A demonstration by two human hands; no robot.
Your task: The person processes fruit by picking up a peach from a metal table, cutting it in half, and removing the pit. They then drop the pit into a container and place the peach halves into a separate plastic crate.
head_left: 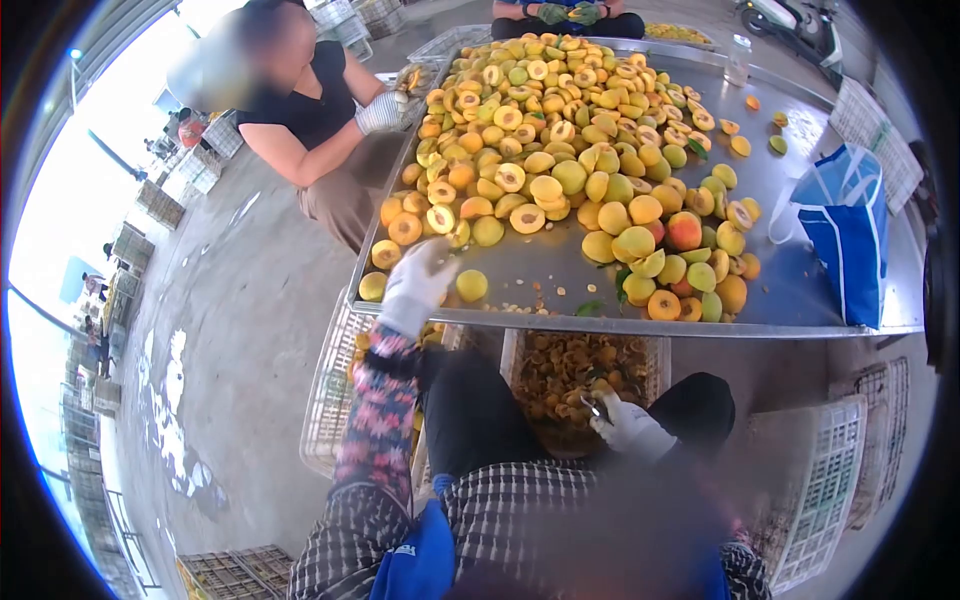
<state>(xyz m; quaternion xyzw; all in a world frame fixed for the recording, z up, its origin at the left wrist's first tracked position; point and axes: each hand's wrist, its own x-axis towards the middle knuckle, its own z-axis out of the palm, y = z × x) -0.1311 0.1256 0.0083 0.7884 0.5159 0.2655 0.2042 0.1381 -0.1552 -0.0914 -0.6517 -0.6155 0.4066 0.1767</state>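
My left hand (420,287), in a white glove, reaches over the front left edge of the metal table (520,318). Its fingers are apart beside several halved yellow peaches (440,218), and one whole-looking peach (472,285) lies just right of it. Low over a crate of brown pits and scraps (570,362), my gloved right hand (632,428) is closed on a small metal tool (591,405) with a bright, curved tip. Its handle is hidden in the glove. A large heap of peaches (560,150), many cut open, covers much of the table.
A blue bag (845,235) stands at the table's right, and a clear bottle (738,60) at the back. One co-worker (320,110) sits at the left side, another (568,18) at the far end. Plastic crates (815,490) flank my legs.
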